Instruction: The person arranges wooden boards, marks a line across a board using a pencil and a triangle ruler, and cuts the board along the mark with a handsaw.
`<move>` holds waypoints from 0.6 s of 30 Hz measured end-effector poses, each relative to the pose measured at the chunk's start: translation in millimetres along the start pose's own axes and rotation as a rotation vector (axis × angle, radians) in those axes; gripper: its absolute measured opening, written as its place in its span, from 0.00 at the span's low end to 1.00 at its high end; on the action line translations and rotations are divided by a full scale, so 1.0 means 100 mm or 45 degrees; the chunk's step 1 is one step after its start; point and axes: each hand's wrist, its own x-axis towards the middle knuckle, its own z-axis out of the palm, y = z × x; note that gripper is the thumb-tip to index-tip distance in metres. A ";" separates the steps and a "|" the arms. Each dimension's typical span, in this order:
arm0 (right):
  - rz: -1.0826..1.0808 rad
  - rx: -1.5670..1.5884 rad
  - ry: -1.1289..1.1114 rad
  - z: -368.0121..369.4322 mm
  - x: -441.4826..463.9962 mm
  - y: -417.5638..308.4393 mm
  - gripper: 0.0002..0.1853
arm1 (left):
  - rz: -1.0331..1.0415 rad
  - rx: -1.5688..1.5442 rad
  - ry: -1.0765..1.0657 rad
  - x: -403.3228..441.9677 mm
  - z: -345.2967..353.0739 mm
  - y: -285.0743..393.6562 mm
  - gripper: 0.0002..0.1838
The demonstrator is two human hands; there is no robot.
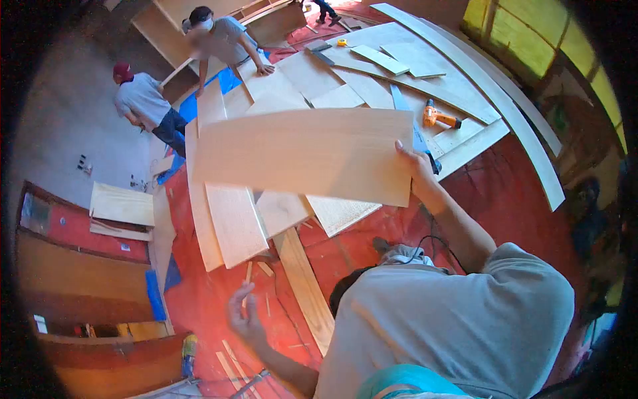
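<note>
- Over the spread of pale flat wooden sheets (236,229): wide, thin, pale wooden board (306,156), apparently raised.
- Right hand (417,166): clamped on board's end, thumb on near face, other fingers hidden behind; edge grip probably because the board is too broad to wrap.
- Left hand (246,318): above red floor covering (199,299), fingers loosely curled, apart, nothing seen in them; one hand presumably suffices.
- Board's look: plain, smooth-faced; upper edge bowed, possibly lens distortion.
</note>
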 end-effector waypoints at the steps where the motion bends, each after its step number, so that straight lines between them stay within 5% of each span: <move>1: 0.003 0.190 0.041 0.03 0.06 0.03 0.29 | 0.065 -0.112 -0.042 0.17 -0.05 0.22 0.08; 6: -0.093 0.616 0.177 0.09 0.76 0.47 0.31 | 0.861 0.016 -0.276 0.93 -0.02 1.87 0.11; 9: 0.112 0.639 0.081 -0.30 1.43 1.14 0.31 | 0.864 -0.080 -0.193 1.02 0.03 2.09 0.25; 12: -0.061 0.749 0.345 -0.03 1.49 1.08 0.27 | 1.273 -0.097 -1.204 1.79 0.25 2.84 0.40; 14: -0.005 0.712 0.383 -0.02 1.62 1.31 0.29 | 1.410 -0.094 -1.541 1.94 0.38 2.92 0.48; 18: 0.208 0.479 0.445 -0.11 1.92 1.80 0.29 | 1.303 -0.568 -0.607 1.70 0.84 2.66 0.35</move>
